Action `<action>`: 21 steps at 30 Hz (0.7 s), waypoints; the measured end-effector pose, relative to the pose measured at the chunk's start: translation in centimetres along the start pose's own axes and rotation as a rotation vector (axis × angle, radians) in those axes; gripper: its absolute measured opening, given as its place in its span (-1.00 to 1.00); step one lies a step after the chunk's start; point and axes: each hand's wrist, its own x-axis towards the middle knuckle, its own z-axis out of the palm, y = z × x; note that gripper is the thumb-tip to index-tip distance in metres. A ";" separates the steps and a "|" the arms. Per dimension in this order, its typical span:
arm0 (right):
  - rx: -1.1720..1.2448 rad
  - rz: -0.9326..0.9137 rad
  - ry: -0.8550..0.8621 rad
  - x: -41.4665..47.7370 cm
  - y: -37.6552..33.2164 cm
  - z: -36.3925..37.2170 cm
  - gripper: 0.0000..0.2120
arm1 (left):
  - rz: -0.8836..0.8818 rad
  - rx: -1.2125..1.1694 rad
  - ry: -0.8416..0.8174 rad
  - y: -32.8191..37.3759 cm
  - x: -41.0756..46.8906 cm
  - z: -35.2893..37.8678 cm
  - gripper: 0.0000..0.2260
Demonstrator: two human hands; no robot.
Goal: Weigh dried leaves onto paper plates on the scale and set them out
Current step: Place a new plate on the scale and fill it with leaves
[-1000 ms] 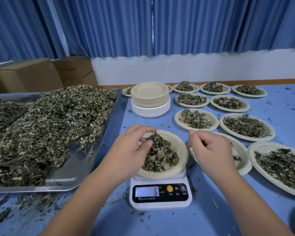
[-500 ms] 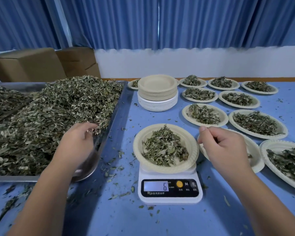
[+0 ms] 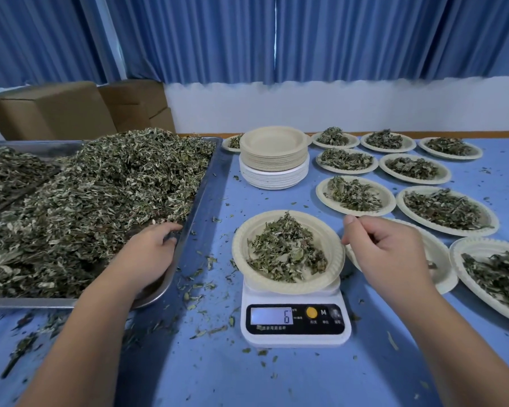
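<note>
A white scale (image 3: 296, 318) reads 6 and carries a paper plate (image 3: 241, 239) with a small heap of dried leaves (image 3: 282, 251). My left hand (image 3: 150, 251) lies in the near right corner of the steel tray (image 3: 202, 183), fingers relaxed beside the big pile of loose leaves (image 3: 100, 195). My right hand (image 3: 391, 254) hovers at the plate's right rim with fingers curled, thumb raised and a fingertip near the rim. I see nothing in it. It partly covers a nearly bare plate (image 3: 444, 271).
A stack of unused paper plates (image 3: 274, 154) stands behind the scale. Several filled plates (image 3: 356, 195) lie in rows at the right and back. Leaf crumbs litter the blue table (image 3: 206, 371). Cardboard boxes (image 3: 50, 110) sit behind the tray.
My left hand left the plate on the scale and moved left into the tray's near corner. My right hand stayed beside the plate. The reading stays 6.
</note>
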 end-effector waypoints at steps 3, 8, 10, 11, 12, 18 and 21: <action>-0.002 0.005 -0.004 0.0 0.0 0.0 -0.57 | 0.002 0.038 0.000 0.1 0.0 0.0 -0.71; -0.012 0.008 -0.011 0.0 -0.1 0.0 -0.56 | -0.001 0.065 0.008 0.0 0.1 0.1 -0.72; -0.009 0.014 -0.013 0.0 -0.2 0.0 -0.57 | -0.004 0.067 0.011 -0.1 0.2 0.2 -0.72; -0.009 0.016 -0.015 -0.1 -0.2 0.0 -0.58 | -0.004 0.065 0.007 -0.2 0.2 0.3 -0.72; -0.011 0.017 -0.018 -0.1 -0.2 0.0 -0.58 | -0.006 0.059 0.003 -0.2 0.2 0.3 -0.73; -0.016 0.010 -0.024 -0.1 -0.3 0.0 -0.57 | 0.001 0.083 -0.018 -0.3 0.3 0.3 -0.78; -0.007 0.017 -0.023 -0.1 -0.3 -0.1 -0.58 | 0.004 -0.011 -0.101 -0.3 0.1 -0.3 -0.81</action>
